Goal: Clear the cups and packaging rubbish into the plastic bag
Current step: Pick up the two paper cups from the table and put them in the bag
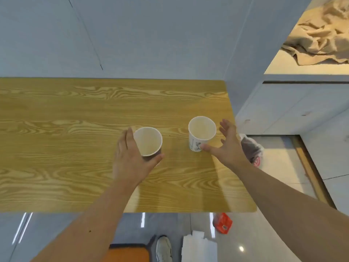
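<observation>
Two white paper cups stand upright on the wooden table point(66, 129). My left hand point(132, 157) wraps around the left cup point(148, 141), thumb under its near side and fingers along its left wall. The right cup point(202, 132) has a dark print on its side. My right hand point(229, 146) is spread open beside it, thumb touching the cup's lower wall, fingers apart to its right. A translucent plastic bag point(252, 148) with rubbish inside sits on the floor past the table's right edge, partly hidden by my right arm.
A red packet point(222, 223) and white paper packaging point(198, 246) lie on the floor below the table's near edge. My shoe point(164, 249) and an orange seat point(128, 253) are at the bottom. A crumpled beige cloth point(324, 35) lies on a ledge at the upper right.
</observation>
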